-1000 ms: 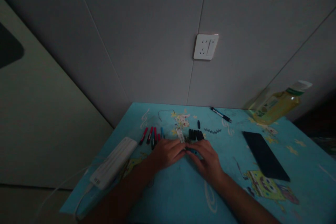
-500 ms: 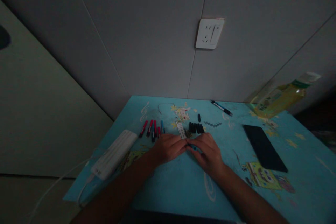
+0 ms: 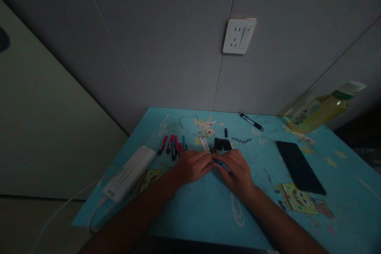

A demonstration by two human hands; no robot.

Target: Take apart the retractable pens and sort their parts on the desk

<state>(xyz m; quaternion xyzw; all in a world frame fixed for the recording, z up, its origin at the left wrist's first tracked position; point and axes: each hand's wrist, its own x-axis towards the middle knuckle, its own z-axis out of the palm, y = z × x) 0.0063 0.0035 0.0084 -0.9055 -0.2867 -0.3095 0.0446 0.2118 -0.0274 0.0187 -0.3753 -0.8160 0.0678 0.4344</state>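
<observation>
My right hand point(image 3: 235, 170) is closed around a short blue pen barrel point(image 3: 218, 162) held low over the table. Against the barrel's far end, my left hand point(image 3: 193, 165) pinches with its fingertips; whatever lies between them is too small to name. Just beyond the fingers lie several thin white sticks point(image 3: 204, 144) side by side and a little heap of small dark bits point(image 3: 213, 149). Several black caps point(image 3: 222, 144) stand in a row behind my right hand, with a single black cap point(image 3: 226, 132) farther back. Left of my hands are several red and blue pens point(image 3: 173, 147).
A white power strip point(image 3: 127, 174) with a cable lies at the left edge of the blue table point(image 3: 202, 214). On the right are a dark phone-like slab point(image 3: 300, 166) and a bottle of yellow liquid point(image 3: 320, 111). A pen point(image 3: 251, 121) lies near the wall.
My hands stay together and have hardly moved; the blue barrel has turned or shifted slightly in the right fingers. The view has shifted very slightly.
</observation>
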